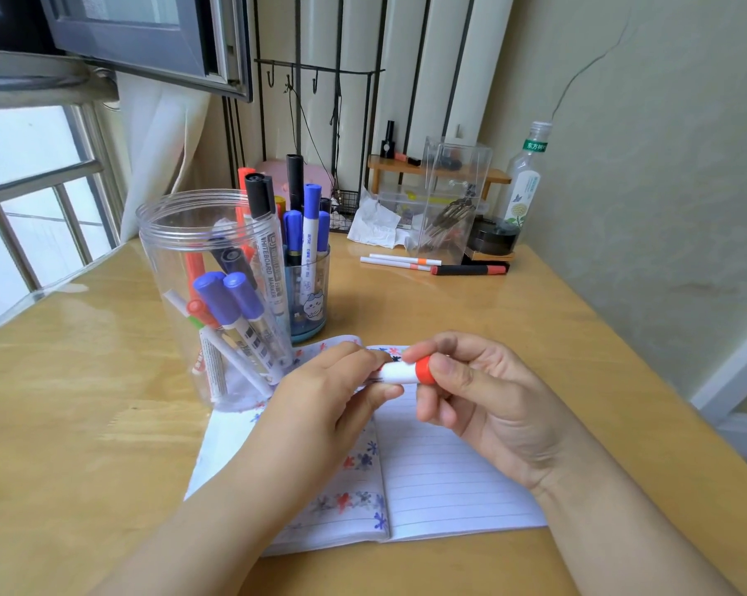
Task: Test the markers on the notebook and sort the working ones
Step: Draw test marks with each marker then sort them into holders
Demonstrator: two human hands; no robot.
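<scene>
Both hands are gripping one red marker [399,372] above the notebook [449,475].
The left hand [328,393] is wrapping the white barrel while the right hand [470,380] is pinching the red cap [423,370]; the marker is lying crosswise, left to right, over the notebook's far edge.

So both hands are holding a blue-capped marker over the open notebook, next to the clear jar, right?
Not quite: the head view shows a red cap, not blue. Otherwise yes: the left hand and right hand hold the marker over the open notebook, next to the clear jar.
</scene>
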